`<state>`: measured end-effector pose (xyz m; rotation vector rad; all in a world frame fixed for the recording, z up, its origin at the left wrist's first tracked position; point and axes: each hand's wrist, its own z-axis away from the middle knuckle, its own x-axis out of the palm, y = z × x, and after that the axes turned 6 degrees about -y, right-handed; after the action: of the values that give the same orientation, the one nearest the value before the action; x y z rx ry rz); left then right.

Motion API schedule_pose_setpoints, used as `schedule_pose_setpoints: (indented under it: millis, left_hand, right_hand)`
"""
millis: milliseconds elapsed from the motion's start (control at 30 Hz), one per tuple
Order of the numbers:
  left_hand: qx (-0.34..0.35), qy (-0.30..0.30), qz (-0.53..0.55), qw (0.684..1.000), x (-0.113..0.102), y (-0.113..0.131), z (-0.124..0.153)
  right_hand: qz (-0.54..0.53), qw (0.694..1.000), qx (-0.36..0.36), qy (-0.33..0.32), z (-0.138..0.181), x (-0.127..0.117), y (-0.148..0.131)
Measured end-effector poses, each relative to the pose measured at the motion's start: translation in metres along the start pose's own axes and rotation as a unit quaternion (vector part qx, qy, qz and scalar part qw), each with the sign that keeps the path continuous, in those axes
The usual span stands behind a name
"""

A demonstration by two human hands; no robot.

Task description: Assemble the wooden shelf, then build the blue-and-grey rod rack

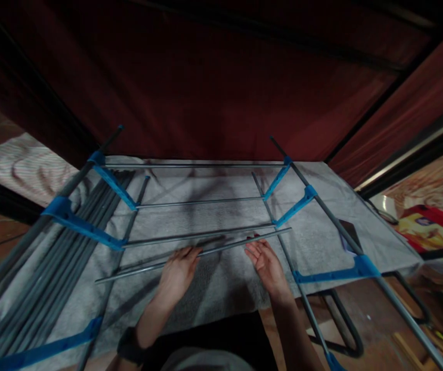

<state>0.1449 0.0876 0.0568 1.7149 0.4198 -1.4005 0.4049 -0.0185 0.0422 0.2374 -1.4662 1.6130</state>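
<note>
A long grey metal rod [206,251] lies slanted across a grey cloth [206,216], from lower left up to the right. My left hand [178,274] reaches to it, fingers curled at the rod near its middle. My right hand [266,263] is held palm-up just under the rod's right part, fingers stretched and apart, fingertips touching or nearly touching it. Around the rod stands a rack frame of grey tubes with blue plastic connectors [79,222], and two thin cross rods [200,202] are fitted between the connectors.
A bundle of several grey tubes [51,268] lies at the left on the cloth. A dark red curtain [206,77] hangs behind. A blue bracket [337,273] and bent dark tube [345,330] sit at the right, near a colourful box [433,226].
</note>
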Motion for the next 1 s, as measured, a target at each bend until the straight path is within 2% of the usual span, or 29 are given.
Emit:
schedule_pose_setpoints:
  millis: [100,233,400,533,767,1000]
  left_hand:
    - [-0.007,-0.031,-0.038,0.999,0.003,0.003,0.000]
    - [-0.014,-0.057,-0.056,0.997,0.008,-0.001,-0.002]
    - [-0.027,-0.060,-0.061,0.996,0.020,-0.016,-0.002]
    - [-0.032,-0.044,-0.027,0.998,0.025,-0.028,0.001]
    - [-0.071,-0.041,-0.057,0.995,0.020,-0.045,0.006]
    - [-0.106,-0.026,-0.098,0.989,0.012,-0.060,0.011]
  right_hand:
    - [0.004,1.000,-0.012,0.009,-0.004,-0.008,0.002]
    - [0.018,0.998,-0.024,0.057,-0.014,-0.024,0.007]
    - [0.012,0.996,-0.026,0.087,-0.027,-0.048,0.013]
    - [0.030,0.994,-0.024,0.102,-0.032,-0.056,0.011]
    - [0.043,0.990,-0.046,0.125,-0.036,-0.060,0.001]
    - [0.042,0.990,-0.056,0.126,-0.043,-0.075,-0.002]
